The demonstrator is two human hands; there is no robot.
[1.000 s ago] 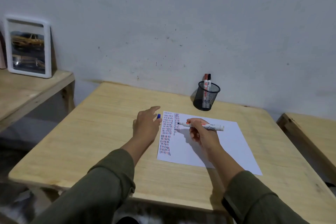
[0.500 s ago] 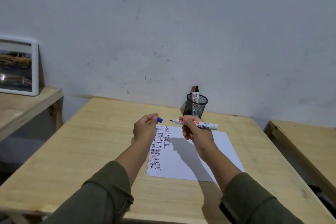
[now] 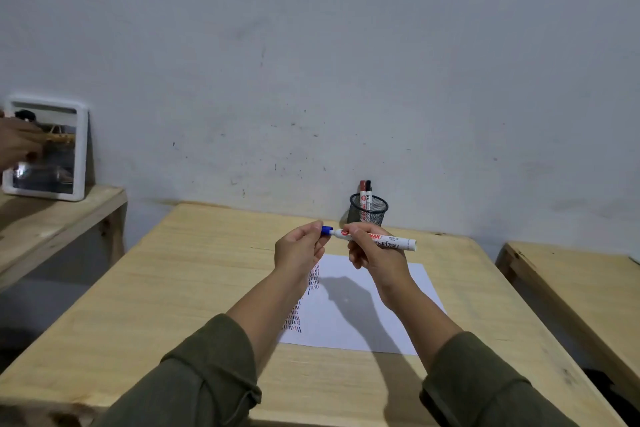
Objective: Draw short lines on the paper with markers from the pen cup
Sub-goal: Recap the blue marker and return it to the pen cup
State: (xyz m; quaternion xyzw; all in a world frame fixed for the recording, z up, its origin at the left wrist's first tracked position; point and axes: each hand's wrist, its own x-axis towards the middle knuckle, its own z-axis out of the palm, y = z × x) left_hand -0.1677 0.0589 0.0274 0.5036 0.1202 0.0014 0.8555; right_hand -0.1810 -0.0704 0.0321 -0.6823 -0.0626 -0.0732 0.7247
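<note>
Above the white paper (image 3: pixel 367 319) my right hand (image 3: pixel 375 250) grips a white marker (image 3: pixel 391 241), held level with its tip pointing left. My left hand (image 3: pixel 299 250) pinches the blue cap (image 3: pixel 326 230), which sits on the marker's tip. Columns of short red and blue lines run down the paper's left side, partly hidden by my left forearm. A black mesh pen cup (image 3: pixel 367 210) stands behind my hands at the table's far edge, with a red and a black marker upright in it.
The paper lies on a light wooden table (image 3: pixel 173 305) against a grey wall. A lower wooden bench on the left carries a white-framed mirror (image 3: pixel 45 149); another person's hand (image 3: pixel 17 146) shows at that edge. Another wooden table (image 3: pixel 581 288) stands to the right.
Both hands rose off the paper and came together. The marker left the paper, and the blue cap in my left hand now sits on its tip. The view tilted upward.
</note>
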